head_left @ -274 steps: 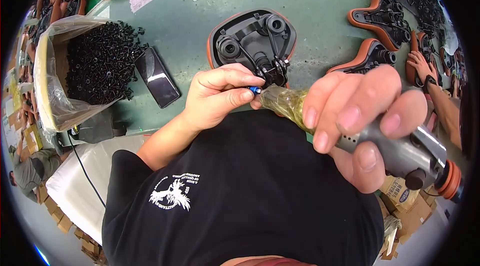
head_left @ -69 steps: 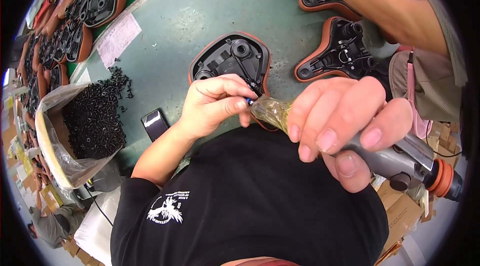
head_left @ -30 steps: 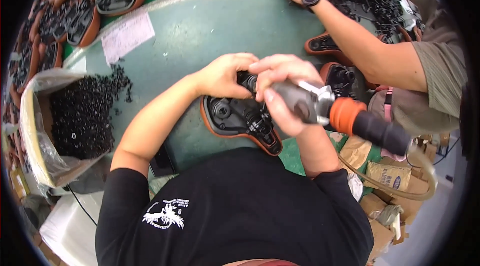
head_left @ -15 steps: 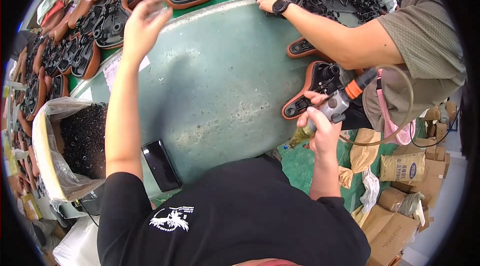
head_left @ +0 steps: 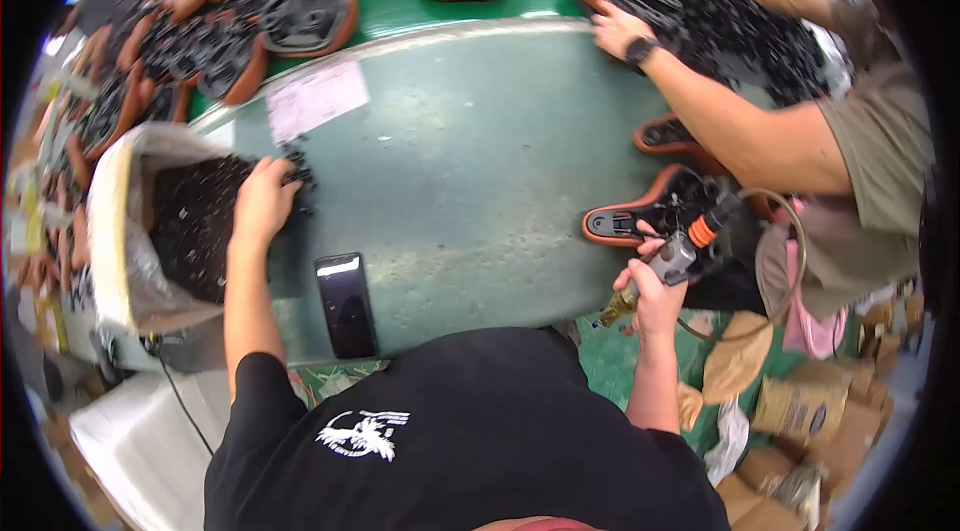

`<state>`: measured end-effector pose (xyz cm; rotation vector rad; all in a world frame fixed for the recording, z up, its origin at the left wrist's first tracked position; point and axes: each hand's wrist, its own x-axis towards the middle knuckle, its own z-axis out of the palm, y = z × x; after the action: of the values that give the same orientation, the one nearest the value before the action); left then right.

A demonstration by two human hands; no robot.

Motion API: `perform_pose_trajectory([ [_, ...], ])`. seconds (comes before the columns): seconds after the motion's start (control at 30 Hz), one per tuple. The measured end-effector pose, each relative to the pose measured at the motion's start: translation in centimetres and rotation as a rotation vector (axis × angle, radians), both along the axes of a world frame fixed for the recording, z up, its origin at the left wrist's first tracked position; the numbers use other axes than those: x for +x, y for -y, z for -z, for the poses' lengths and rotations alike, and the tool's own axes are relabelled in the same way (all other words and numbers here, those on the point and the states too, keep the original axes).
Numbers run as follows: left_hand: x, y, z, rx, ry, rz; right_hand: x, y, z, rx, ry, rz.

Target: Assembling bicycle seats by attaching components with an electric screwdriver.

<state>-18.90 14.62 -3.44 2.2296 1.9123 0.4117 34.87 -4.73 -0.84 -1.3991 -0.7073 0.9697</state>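
Note:
My left hand (head_left: 264, 199) is down at a small heap of black parts (head_left: 300, 163) on the table, beside a plastic-lined bin (head_left: 115, 231) of similar small parts. Its fingers are bent together at the heap; what they hold, if anything, is hidden. At the right, my right hand (head_left: 655, 296) grips a pneumatic screwdriver (head_left: 672, 261) with a grey body, an orange ring and a hose. Its yellowish nose end points down and left, past the table edge. Just beyond it lies a brown-rimmed black bicycle saddle (head_left: 615, 223), underside up.
A black phone (head_left: 345, 306) lies near the table's front edge, and a paper sheet (head_left: 318, 101) farther back. Many upturned saddles (head_left: 310, 16) crowd the far left. On the right, a co-worker's arm (head_left: 720, 121) reaches across the table. Cardboard boxes (head_left: 850, 451) stand on the floor.
My left hand has come down from above the table's far edge to the heap of black parts. My right hand keeps the screwdriver. The whole view has shifted.

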Motion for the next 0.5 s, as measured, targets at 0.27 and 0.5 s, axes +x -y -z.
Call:
perform_pose_trajectory([
  [0.27, 0.7, 1.3, 2.9, 0.094, 0.103, -0.120, -6.4, -2.7, -0.7, -0.123, -0.176, -0.728],
  [0.5, -0.9, 1.5, 2.8, 0.109, 0.062, -0.170, -3.4, -3.6, -2.3, -0.183, 0.126, -0.908],
])
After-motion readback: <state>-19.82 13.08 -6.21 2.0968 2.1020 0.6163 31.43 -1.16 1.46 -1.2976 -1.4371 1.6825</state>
